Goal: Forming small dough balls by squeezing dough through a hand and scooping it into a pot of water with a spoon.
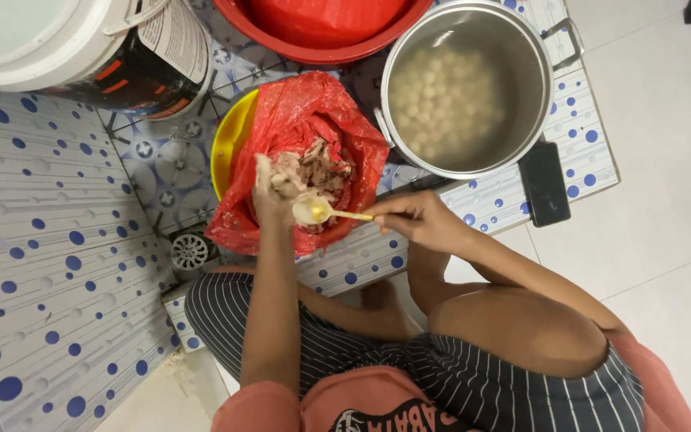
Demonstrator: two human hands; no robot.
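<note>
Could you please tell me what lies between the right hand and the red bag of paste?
In the head view, a yellow spoon spans it: the right hand holds its handle, its bowl over the red bag beside the paste-coated left hand.

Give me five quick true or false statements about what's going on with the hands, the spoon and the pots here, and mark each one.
1. The right hand holds a spoon. True.
2. The left hand is coated in paste, over the red bag. True.
3. The steel pot is empty. False: pale balls sit in liquid.
4. The bag sits in a blue bowl. False: the yellow bowl.
5. A dark phone lies beside the pot. True.
</note>
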